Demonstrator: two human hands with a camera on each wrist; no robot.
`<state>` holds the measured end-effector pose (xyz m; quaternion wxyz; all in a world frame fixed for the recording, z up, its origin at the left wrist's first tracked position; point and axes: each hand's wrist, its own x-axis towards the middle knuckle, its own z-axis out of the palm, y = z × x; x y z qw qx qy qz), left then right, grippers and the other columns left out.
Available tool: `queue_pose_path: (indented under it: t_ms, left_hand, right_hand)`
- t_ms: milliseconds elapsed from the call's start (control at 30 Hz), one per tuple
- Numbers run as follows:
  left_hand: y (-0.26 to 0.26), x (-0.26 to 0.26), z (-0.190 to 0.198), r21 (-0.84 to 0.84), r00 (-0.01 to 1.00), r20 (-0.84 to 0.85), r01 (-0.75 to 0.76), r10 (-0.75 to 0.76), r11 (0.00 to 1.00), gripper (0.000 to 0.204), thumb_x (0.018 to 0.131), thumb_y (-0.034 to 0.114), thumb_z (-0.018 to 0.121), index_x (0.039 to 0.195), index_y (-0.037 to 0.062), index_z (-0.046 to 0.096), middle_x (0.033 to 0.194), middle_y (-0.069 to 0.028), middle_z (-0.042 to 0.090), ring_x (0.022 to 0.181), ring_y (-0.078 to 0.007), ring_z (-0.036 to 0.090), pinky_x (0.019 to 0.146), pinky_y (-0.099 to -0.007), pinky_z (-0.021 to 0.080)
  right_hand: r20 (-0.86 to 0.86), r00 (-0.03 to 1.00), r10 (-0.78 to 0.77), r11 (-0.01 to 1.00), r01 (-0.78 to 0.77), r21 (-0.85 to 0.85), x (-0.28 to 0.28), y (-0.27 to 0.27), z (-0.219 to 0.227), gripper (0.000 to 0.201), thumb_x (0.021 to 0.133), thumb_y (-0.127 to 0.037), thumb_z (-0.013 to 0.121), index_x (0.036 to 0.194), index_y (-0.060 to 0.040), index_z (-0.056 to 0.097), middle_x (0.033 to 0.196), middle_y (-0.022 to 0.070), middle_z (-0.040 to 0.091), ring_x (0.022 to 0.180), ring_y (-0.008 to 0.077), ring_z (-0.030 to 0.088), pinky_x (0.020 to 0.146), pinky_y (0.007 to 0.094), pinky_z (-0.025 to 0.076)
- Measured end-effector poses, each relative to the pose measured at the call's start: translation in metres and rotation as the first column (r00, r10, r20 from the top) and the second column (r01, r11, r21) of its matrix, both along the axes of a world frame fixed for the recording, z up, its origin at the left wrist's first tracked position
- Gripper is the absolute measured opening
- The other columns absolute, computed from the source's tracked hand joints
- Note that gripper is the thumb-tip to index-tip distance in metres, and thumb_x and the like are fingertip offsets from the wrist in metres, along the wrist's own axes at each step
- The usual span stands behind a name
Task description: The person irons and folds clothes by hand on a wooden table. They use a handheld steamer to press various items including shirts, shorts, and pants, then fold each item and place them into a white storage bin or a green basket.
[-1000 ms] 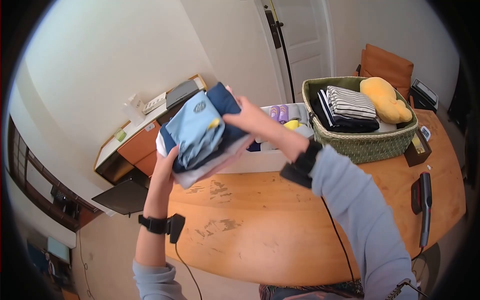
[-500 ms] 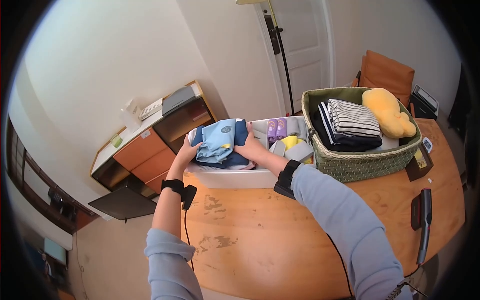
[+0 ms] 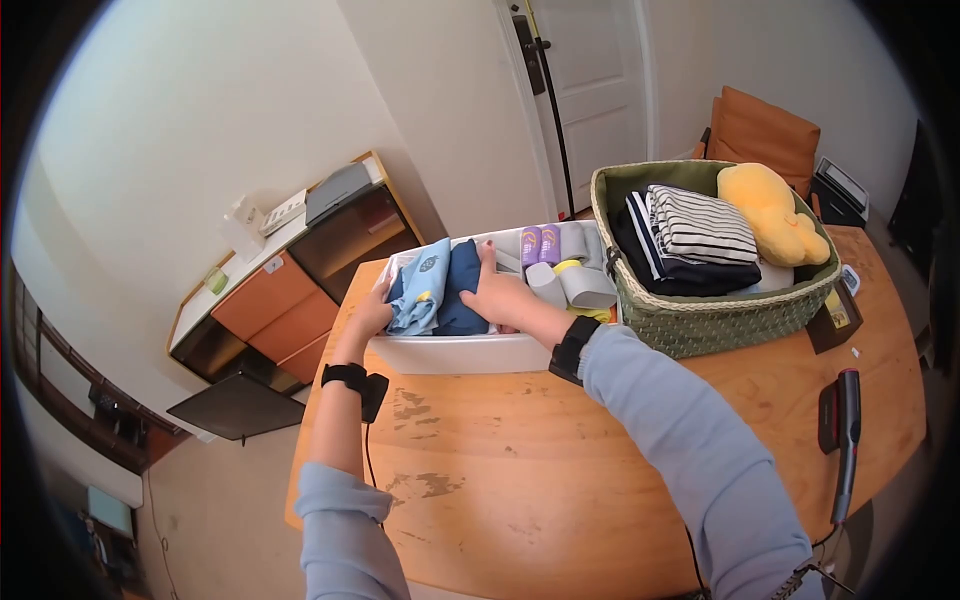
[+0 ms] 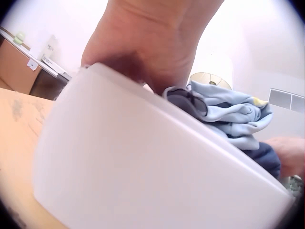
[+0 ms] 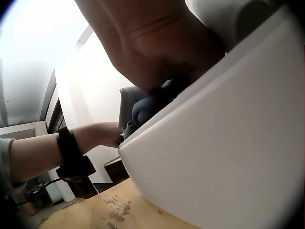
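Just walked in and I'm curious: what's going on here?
A person has their left hand and right hand at either side of folded blue clothes, which lie in the left end of a white box on the table. Purple rolls lie farther right in the box. Beside it, a green basket holds a striped garment and a yellow plush.

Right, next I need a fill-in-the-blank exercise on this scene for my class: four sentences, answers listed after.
1. The hand nearer the green basket is the person's ____ one.
2. The folded garment on top in that basket has a ____ pattern.
3. The light-blue garment lies in the ____ box.
4. That box also holds ____ purple rolls.

Missing words: right; striped; white; two.
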<state>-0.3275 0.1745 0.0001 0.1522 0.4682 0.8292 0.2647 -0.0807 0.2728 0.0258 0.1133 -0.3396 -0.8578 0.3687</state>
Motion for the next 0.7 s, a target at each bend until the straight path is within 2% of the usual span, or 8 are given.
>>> queue_pose_path:
  t_ms: [33,67,100,167,333,533,600,700]
  left_hand:
    - [-0.001,0.005,0.008,-0.084,0.995,0.053,-0.076,0.080,0.994,0.058,0.080,0.011,0.054,0.137,0.0115,0.043,0.128,-0.0264,0.049,0.116,-0.0344,0.051,0.094,-0.0383,0.042]
    - [-0.003,0.012,0.014,-0.025,0.945,-0.327,-0.035,0.025,0.999,0.047,0.086,0.016,0.051,0.132,0.0105,0.049,0.128,-0.0252,0.048,0.117,-0.0347,0.050,0.096,-0.0401,0.041]
    - [-0.002,0.021,0.020,-0.028,0.945,-0.326,-0.033,0.022,0.999,0.047,0.086,0.016,0.051,0.132,0.0105,0.049,0.128,-0.0252,0.048,0.117,-0.0347,0.050,0.096,-0.0401,0.041]
    - [0.008,0.045,0.027,0.375,0.959,-0.261,0.210,-0.115,0.903,0.044,0.090,0.028,0.049,0.131,0.0117,0.050,0.132,-0.0230,0.045,0.123,-0.0362,0.044,0.100,-0.0369,0.037]
    - [0.043,0.077,-0.015,0.133,0.923,-0.354,0.212,-0.154,0.968,0.057,0.092,0.050,0.040,0.144,0.0301,0.028,0.144,-0.0197,0.033,0.131,-0.0394,0.034,0.102,-0.0593,0.026]
    - [0.044,0.054,-0.037,0.140,0.934,-0.322,0.205,-0.151,0.969,0.055,0.095,0.051,0.036,0.144,0.0295,0.027,0.144,-0.0191,0.034,0.133,-0.0359,0.032,0.102,-0.0579,0.026]
    - [0.044,0.049,-0.042,0.163,0.934,-0.314,0.227,-0.168,0.960,0.055,0.095,0.051,0.035,0.144,0.0289,0.027,0.143,-0.0192,0.034,0.133,-0.0357,0.032,0.102,-0.0573,0.027]
    - [0.048,0.037,-0.047,0.195,0.933,-0.310,0.251,-0.183,0.948,0.054,0.095,0.050,0.034,0.144,0.0274,0.028,0.143,-0.0196,0.035,0.133,-0.0360,0.032,0.102,-0.0563,0.028]
  right_hand:
    - [0.014,1.000,-0.010,1.000,0.010,-0.002,-0.003,0.000,-0.002,0.094,0.086,-0.031,0.056,0.140,0.0093,-0.009,0.096,0.0266,0.063,0.076,0.0375,0.064,0.072,0.0402,0.051]
    - [-0.089,0.994,-0.069,0.975,0.086,0.203,-0.015,0.001,-0.020,0.092,0.087,-0.037,0.053,0.141,0.0068,-0.006,0.078,0.0243,0.065,0.068,0.0377,0.064,0.066,0.0420,0.052]
    - [-0.088,0.994,-0.071,0.976,0.088,0.200,-0.022,0.008,-0.036,0.092,0.087,-0.037,0.053,0.141,0.0068,-0.006,0.078,0.0243,0.065,0.068,0.0377,0.064,0.066,0.0420,0.052]
    - [-0.086,0.992,-0.095,0.987,0.105,0.118,-0.022,0.004,-0.033,0.089,0.088,-0.035,0.052,0.141,0.0072,-0.007,0.086,0.0264,0.065,0.072,0.0395,0.064,0.068,0.0438,0.051]
    - [-0.196,0.972,-0.128,0.978,0.157,0.139,-0.026,-0.001,-0.045,0.087,0.088,-0.028,0.052,0.139,0.0117,-0.006,0.097,0.0323,0.061,0.079,0.0410,0.064,0.073,0.0456,0.050]
    - [0.108,0.977,0.184,0.894,-0.212,0.394,0.026,-0.031,-0.002,0.068,0.083,-0.017,0.055,0.134,0.0144,0.022,0.104,0.0335,0.058,0.084,0.0411,0.063,0.078,0.0456,0.049]
    - [-0.146,0.940,0.307,0.880,-0.223,0.419,0.048,-0.039,0.005,0.053,0.083,-0.017,0.054,0.126,0.0116,0.041,0.106,0.0302,0.058,0.082,0.0413,0.063,0.078,0.0453,0.050]
    - [-0.216,0.935,0.281,0.913,-0.191,0.361,0.088,-0.036,0.019,0.044,0.084,-0.018,0.053,0.120,0.0062,0.049,0.100,0.0232,0.062,0.080,0.0365,0.063,0.075,0.0416,0.050]
